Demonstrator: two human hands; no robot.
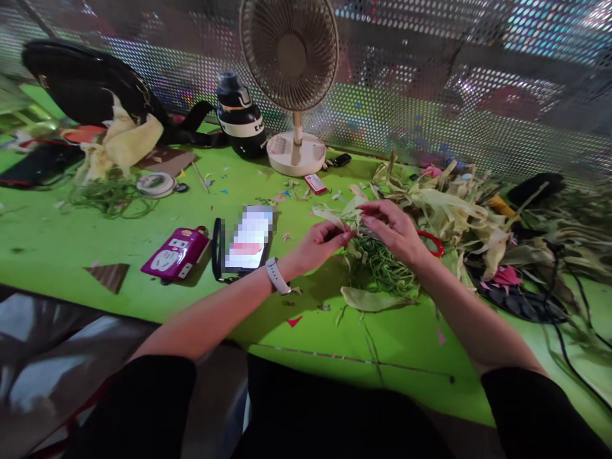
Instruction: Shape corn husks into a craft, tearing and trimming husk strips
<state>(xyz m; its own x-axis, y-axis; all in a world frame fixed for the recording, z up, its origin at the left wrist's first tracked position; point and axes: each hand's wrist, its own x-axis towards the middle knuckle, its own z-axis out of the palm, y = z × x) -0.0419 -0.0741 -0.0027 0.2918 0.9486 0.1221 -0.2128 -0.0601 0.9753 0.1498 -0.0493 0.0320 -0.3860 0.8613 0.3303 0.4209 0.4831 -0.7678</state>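
Note:
My left hand (319,245) and my right hand (393,228) meet above a bundle of thin green strands (382,268) on the green table (57,242). Both pinch a pale strip of corn husk (340,215) between their fingertips. The left wrist wears a white watch (278,275). A loose husk leaf (368,298) lies just below the strands. Red-handled scissors (433,242) peek out behind my right hand.
A big heap of corn husks (459,204) fills the right side, with black cables (554,299) near it. A phone (248,241), a purple power strip (176,253), a fan (292,83), a black bottle (239,115), a tape roll (155,183) and a black bag (86,80) stand to the left and behind.

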